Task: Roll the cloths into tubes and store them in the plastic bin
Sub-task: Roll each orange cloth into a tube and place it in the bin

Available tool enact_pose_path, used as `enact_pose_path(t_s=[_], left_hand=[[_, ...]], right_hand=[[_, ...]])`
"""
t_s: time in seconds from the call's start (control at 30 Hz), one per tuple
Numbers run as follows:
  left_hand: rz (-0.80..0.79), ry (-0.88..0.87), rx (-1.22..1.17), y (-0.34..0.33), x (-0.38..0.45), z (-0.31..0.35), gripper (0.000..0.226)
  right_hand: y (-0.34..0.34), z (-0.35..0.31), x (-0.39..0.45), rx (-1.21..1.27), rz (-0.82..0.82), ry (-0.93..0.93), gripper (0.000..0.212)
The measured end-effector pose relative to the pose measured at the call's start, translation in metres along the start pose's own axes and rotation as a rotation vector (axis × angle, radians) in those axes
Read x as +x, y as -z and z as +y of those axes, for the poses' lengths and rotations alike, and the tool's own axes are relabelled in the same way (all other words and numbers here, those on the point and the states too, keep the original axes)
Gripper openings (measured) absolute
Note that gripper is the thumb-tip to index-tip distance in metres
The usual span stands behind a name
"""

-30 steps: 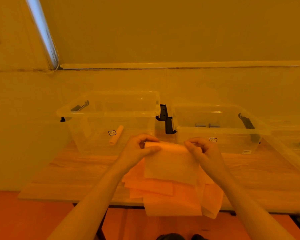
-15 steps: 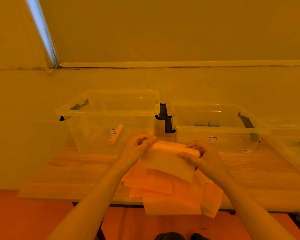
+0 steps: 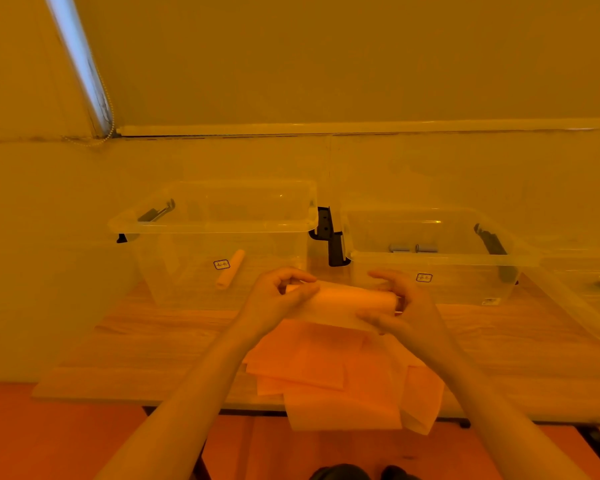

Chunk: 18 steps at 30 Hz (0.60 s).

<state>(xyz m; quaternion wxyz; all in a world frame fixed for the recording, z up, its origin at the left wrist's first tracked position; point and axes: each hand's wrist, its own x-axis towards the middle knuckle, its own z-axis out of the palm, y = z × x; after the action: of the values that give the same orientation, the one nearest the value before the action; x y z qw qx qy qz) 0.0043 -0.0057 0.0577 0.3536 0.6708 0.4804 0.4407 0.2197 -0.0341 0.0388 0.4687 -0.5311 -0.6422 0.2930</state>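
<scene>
From the head view, the task is judged to be in its early part: one rolled tube (image 3: 230,269) is seen through the wall of the left plastic bin (image 3: 215,223), beyond the left hand's fingers, while a heap of flat cloths (image 3: 329,372) is left on the table (image 3: 146,344) beneath and nearer than both hands — several pieces, the exact count not being clear. A cloth (image 3: 343,301) is held in the air between the hands, partly rolled; its upper portion is already formed into a tube and a loose flap is hung below the fingers. The left hand (image 3: 281,299) is curled round the tube's left end, thumb on the near side. The right hand (image 3: 404,306) is clamped on the right end, fingers arched over the top and the thumb pressed to the flap. Both forearms are reached forward and inward, wrists raised above the heap. A second clear bin (image 3: 440,261) is stood beyond the right fingers — two small grey rolls (image 3: 413,248) are lying inside it.
</scene>
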Motion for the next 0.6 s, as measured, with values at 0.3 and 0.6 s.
enact_pose_path(t_s=[0.3, 0.6], left_hand=[[-0.048, 0.022, -0.094, -0.0001, -0.0017, -0.0041, 0.014], [-0.065, -0.021, -0.017, 0.0004, -0.0023, -0.0040, 0.015]], right_hand=[[-0.0025, -0.0011, -0.0014, 0.049, -0.016, -0.006, 0.041], [-0.0028, 0.0041, 0.0013, 0.106, 0.027, 0.001, 0.027]])
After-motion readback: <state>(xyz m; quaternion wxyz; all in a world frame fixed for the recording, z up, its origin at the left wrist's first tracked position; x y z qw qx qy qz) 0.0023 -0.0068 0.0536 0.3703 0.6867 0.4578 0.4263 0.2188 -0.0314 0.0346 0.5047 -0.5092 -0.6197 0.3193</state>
